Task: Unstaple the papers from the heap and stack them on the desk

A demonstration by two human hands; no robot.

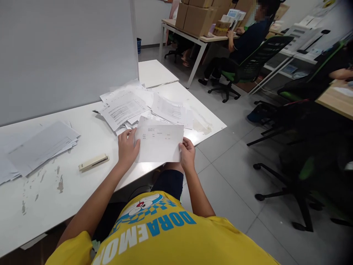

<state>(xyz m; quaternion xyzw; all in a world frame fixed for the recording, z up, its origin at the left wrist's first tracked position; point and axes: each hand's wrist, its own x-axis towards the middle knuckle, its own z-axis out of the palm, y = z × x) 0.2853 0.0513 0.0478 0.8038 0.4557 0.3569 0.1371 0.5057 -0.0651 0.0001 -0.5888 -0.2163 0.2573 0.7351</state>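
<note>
Both my hands hold a white printed sheet of paper (160, 143) over the near edge of the white table (82, 184). My left hand (127, 146) grips its left edge, fingers curled round it. My right hand (188, 152) pinches its lower right corner. Just behind the sheet lies a loose spread of printed papers (129, 106). A cream stapler (93, 162) rests on the table to the left of my left hand.
Another stack of papers (35, 147) lies at the table's left. A grey partition (66, 51) rises behind the table. A person sits on a green office chair (248, 66) at a far desk with cardboard boxes (197, 14). Black chairs (300, 162) stand at right.
</note>
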